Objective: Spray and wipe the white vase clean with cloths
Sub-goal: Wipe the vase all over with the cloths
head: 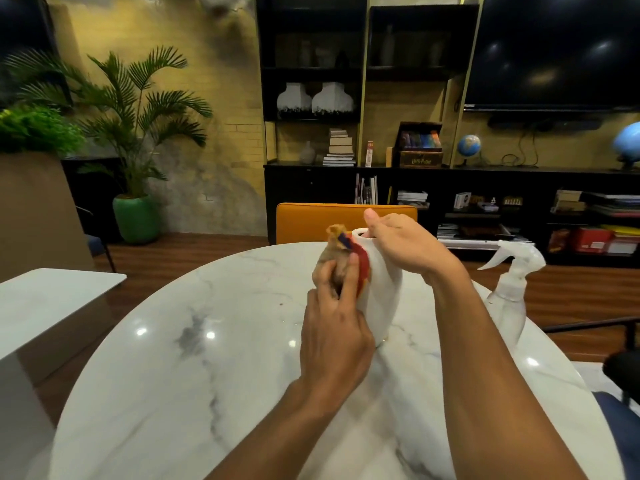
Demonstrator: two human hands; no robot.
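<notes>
A white vase (382,299) stands upright on the round marble table (194,358), near its far middle. My right hand (403,242) grips the vase's rim, fingers curled into the opening and thumb sticking up. My left hand (334,336) holds a bunched cloth (346,261), brown with red and blue patches, and presses it against the vase's upper left side. A clear spray bottle (510,299) stands to the right of the vase, with no hand on it.
An orange chair back (311,221) rises just behind the table's far edge. A second white tabletop (45,299) lies at the left. Black shelves with books, globes and two white vases line the far wall. A dark chair arm (620,368) sits at the right.
</notes>
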